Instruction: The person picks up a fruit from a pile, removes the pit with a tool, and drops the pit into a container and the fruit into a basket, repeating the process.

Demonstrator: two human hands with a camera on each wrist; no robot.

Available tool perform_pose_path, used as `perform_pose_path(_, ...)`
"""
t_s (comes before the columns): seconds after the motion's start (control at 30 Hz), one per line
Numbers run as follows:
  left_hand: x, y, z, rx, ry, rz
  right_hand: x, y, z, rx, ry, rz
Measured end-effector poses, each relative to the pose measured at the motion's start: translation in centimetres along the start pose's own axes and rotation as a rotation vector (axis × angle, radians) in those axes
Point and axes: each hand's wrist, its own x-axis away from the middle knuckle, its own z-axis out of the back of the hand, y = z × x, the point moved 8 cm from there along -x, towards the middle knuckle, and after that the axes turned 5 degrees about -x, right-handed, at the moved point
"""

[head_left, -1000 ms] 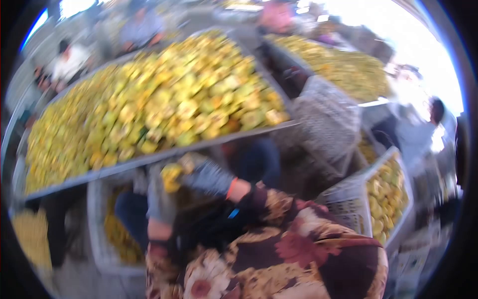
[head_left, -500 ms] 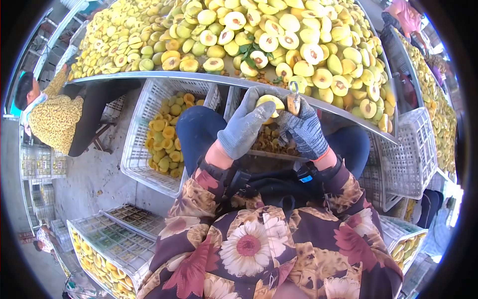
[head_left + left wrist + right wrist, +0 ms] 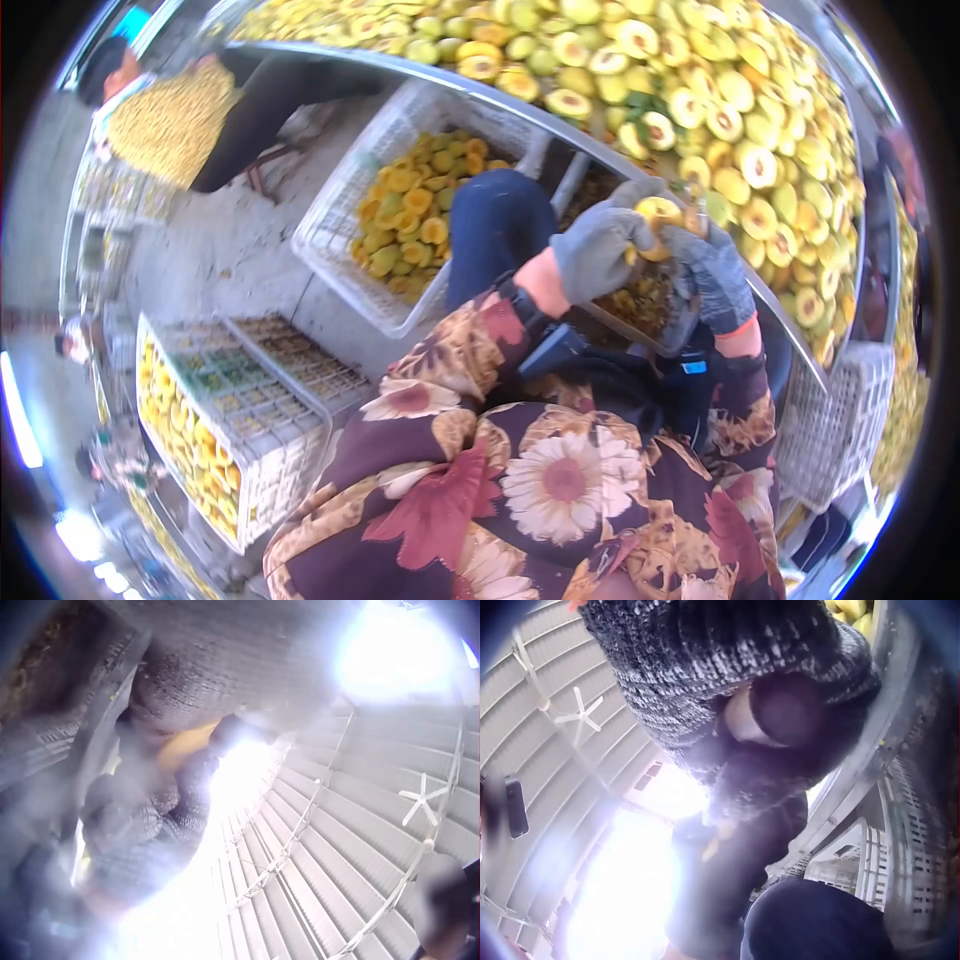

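My gloved left hand (image 3: pixel 600 250) grips a yellow peach half (image 3: pixel 658 212), which is close against the other hand, over the table's front edge. In the left wrist view, the yellow fruit (image 3: pixel 187 744) shows between the gloved fingers. My right hand (image 3: pixel 715 275), in a grey knit glove, holds a small pitting tool with a wooden handle (image 3: pixel 787 709); its working end is hidden or blurred at the fruit. Below both hands, between the knees, stands a bin (image 3: pixel 660 345) with brown and yellow scraps in it.
A metal-edged table (image 3: pixel 450 75) heaped with halved peaches lies ahead. Beside my left knee is a white crate (image 3: pixel 325 225) of peach halves. More crates stand at the lower left (image 3: pixel 285 490) and right (image 3: pixel 835 430). A person in a yellow patterned top (image 3: pixel 165 125) sits at left.
The head view has turned, so hands and table now appear further right. Both hands stay together at the fruit, which is tilted differently than half a second ago. The earliest frame is blurred.
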Motion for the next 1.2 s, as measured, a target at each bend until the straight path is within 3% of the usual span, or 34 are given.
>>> perform_pose_path(0.03, -0.1, 0.5, 1.0, 0.072, 0.082, -0.039, -0.1, 0.1, -0.3, -0.052, 0.007, -0.027)
perform_pose_path(0.07, 0.2, -3.1, 0.9, 0.815, 0.147, 0.400, 0.0, -0.2, -1.1, -0.155, 0.024, 0.000)
perform_pose_path(0.13, 0.3, -3.0, 0.9, 1.307, 0.203, 0.714, -1.1, 0.5, -1.8, -0.436, -0.032, 0.008)
perform_pose_path(0.17, -0.2, -2.1, 2.6, 1.338, 0.224, 0.624, -1.6, 0.6, -2.0, -0.580, -0.052, 0.012)
perform_pose_path(0.2, -0.1, -0.6, 5.9, 1.244, 0.295, 0.449, -1.7, 0.2, -2.9, -0.674, -0.077, 0.015)
perform_pose_path(0.27, 1.3, 0.3, 12.2, 0.828, 0.480, 0.338, -1.2, -0.5, -3.7, -0.588, -0.061, 0.048)
perform_pose_path(0.33, 4.7, -3.3, 17.7, 0.065, 0.478, 0.710, -1.3, -0.5, -3.5, -0.473, -0.044, 0.078)
perform_pose_path(0.5, 6.3, -2.1, 21.7, -1.320, 0.210, 0.820, -0.9, -1.2, -3.9, -0.350, -0.051, 0.138)
perform_pose_path(0.53, 4.9, -3.8, 20.0, -0.707, 0.259, 0.765, -1.1, -1.3, -4.1, -0.361, -0.078, 0.132)
perform_pose_path(0.57, 3.5, -4.4, 17.4, -0.422, 0.288, 0.720, -1.2, -1.7, -4.2, -0.368, -0.102, 0.134)
perform_pose_path(0.63, -0.3, -3.5, 10.7, 0.134, 0.318, 0.614, -1.7, -1.9, -3.9, -0.379, -0.146, 0.073)
perform_pose_path(0.73, -6.2, -2.7, 2.5, 0.669, 0.102, 0.506, -1.6, -3.3, -2.8, -0.503, -0.140, 0.074)
perform_pose_path(0.77, -7.4, -2.8, 1.3, 0.506, 0.045, 0.445, -1.6, -3.7, -2.1, -0.498, -0.132, 0.084)
perform_pose_path(0.87, -9.6, -3.3, -2.2, 0.448, 0.118, 0.486, -2.7, -4.0, 1.2, -0.400, -0.033, 0.194)
perform_pose_path(0.9, -10.0, -4.2, -3.1, 0.466, 0.114, 0.520, -2.1, -4.9, 2.0, -0.271, 0.021, 0.177)
perform_pose_path(0.97, -10.4, -5.6, -3.8, 0.496, 0.119, 0.590, -2.9, -5.7, 3.6, 0.039, 0.217, 0.371)
perform_pose_path(1.07, -12.6, -4.6, -3.1, 0.307, 0.147, 0.412, -2.9, -6.7, 5.9, 0.636, 0.472, 0.653)
perform_pose_path(1.17, -13.2, -5.0, -3.6, 0.008, 0.019, 0.313, -3.0, -5.0, 6.7, 0.525, 0.482, 0.878)
perform_pose_path(1.2, -12.9, -6.4, -4.5, 0.267, 0.024, 0.406, -3.1, -5.7, 6.1, 0.640, 0.381, 0.724)
